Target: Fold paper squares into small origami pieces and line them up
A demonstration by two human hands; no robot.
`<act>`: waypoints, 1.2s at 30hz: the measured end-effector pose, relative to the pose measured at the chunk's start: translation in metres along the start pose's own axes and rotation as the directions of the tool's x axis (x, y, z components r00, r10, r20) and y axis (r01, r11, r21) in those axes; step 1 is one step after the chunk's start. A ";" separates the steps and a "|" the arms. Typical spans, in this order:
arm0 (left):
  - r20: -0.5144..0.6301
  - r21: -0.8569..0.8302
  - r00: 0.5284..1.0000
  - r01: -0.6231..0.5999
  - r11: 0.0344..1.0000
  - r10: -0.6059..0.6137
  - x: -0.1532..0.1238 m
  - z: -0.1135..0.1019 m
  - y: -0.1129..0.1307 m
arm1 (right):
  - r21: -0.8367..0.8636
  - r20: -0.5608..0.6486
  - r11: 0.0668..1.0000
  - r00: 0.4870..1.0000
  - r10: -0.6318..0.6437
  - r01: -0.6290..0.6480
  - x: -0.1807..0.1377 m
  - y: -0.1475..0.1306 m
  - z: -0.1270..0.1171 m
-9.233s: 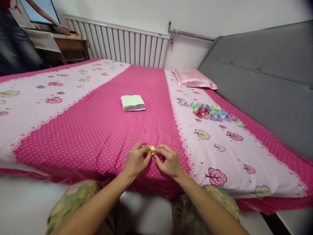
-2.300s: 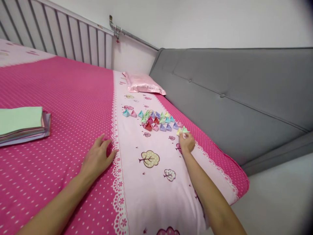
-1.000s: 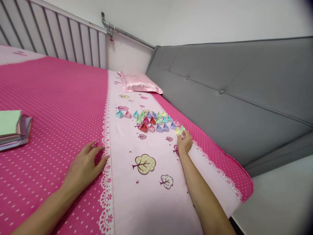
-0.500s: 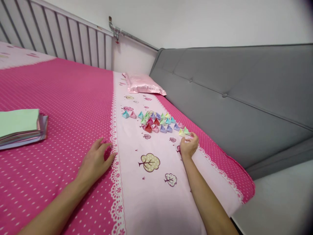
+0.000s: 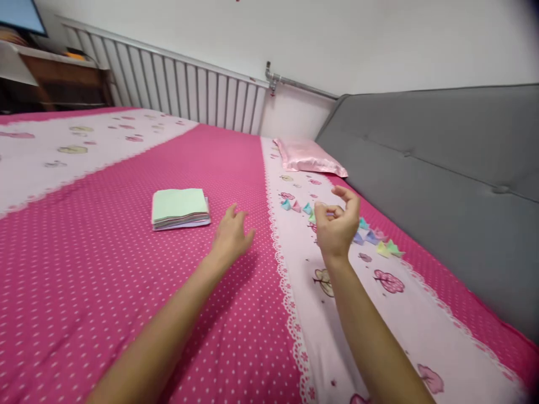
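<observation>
My left hand (image 5: 232, 233) is over the pink dotted bedspread, fingers apart and holding nothing. It is just right of a stack of coloured paper (image 5: 180, 207) with a pale green sheet on top. My right hand (image 5: 338, 221) is raised above the white printed band, fingers curled apart with nothing visible between them. Behind it, small folded paper boats in several colours stand in rows, partly hidden by the hand. A yellow boat (image 5: 383, 249) and a green boat (image 5: 394, 248) are at the near right end; a blue boat (image 5: 286, 205) is at the left end.
A pink satin pillow (image 5: 309, 157) lies at the far end of the bed. The grey padded headboard (image 5: 442, 163) runs along the right. A white radiator (image 5: 189, 84) and a pipe stand by the far wall. A wooden desk (image 5: 63, 76) with a screen is at far left.
My right hand has left the yellow and green boats, rising and moving left. My left hand has moved toward the paper stack. The view has turned left, so the bed appears shifted right.
</observation>
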State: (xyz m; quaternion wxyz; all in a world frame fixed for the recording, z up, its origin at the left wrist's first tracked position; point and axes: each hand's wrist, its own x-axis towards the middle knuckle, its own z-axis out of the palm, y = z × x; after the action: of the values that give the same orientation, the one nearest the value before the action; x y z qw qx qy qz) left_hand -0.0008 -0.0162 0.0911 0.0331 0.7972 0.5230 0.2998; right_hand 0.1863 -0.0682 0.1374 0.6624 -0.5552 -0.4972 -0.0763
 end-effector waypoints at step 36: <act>-0.100 0.172 0.958 0.281 0.944 -0.267 0.009 0.013 -0.163 | 0.010 0.305 0.923 0.880 0.364 -0.385 -0.078 0.049 0.114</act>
State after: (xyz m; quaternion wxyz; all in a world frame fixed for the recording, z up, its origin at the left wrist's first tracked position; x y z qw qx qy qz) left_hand -0.1242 0.0684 0.0249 -0.0193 0.7043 0.6552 0.2724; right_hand 0.1145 0.0073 0.0344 0.6014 -0.6221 -0.4767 0.1549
